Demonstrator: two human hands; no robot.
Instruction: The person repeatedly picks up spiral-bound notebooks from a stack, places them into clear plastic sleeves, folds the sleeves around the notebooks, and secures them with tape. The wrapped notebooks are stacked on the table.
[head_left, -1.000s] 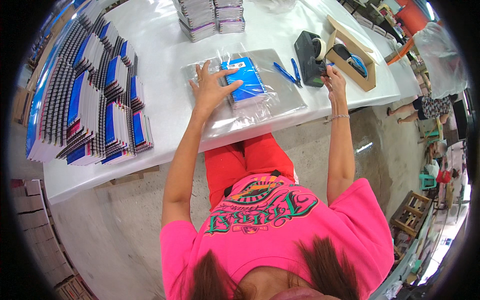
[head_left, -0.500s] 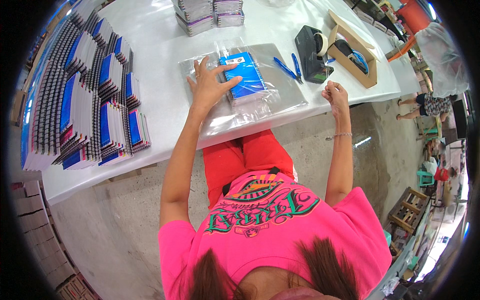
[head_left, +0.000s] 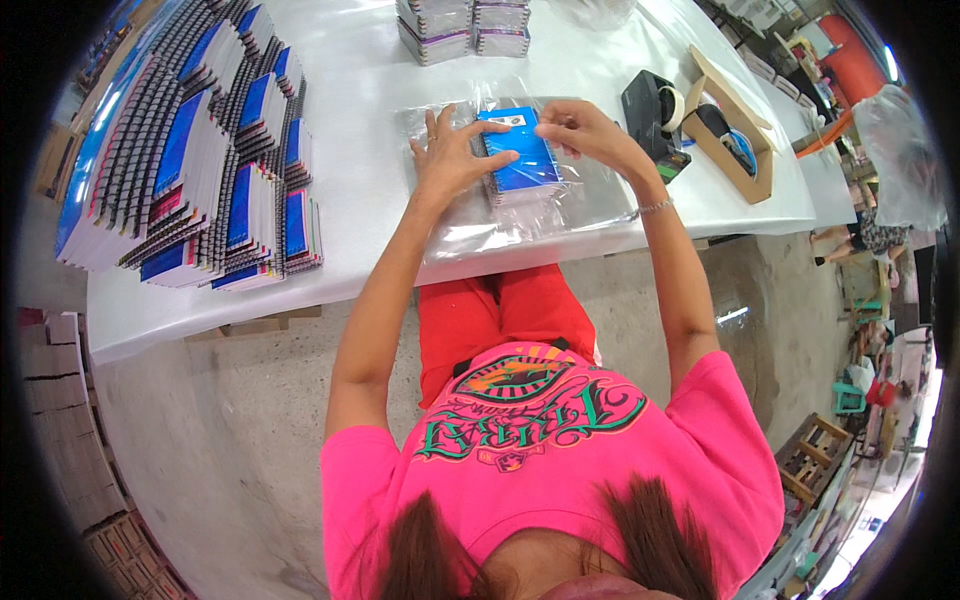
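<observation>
Fingers of the left hand lie spread flat on the blue pad; right hand pinches its far-right corner through clear film; pad's long axis runs away from her.

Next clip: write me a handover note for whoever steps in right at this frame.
Left hand: flat on the blue notebook stack, thumb across its cover.
Right hand: pinching at the stack's far right corner.
The stack lies on clear plastic film on the white table. Tape dispenser to the right; unwrapped notebooks to the left; wrapped stacks at the far edge.
Done: stack placed on film.
Left: closing the wrap.
</observation>
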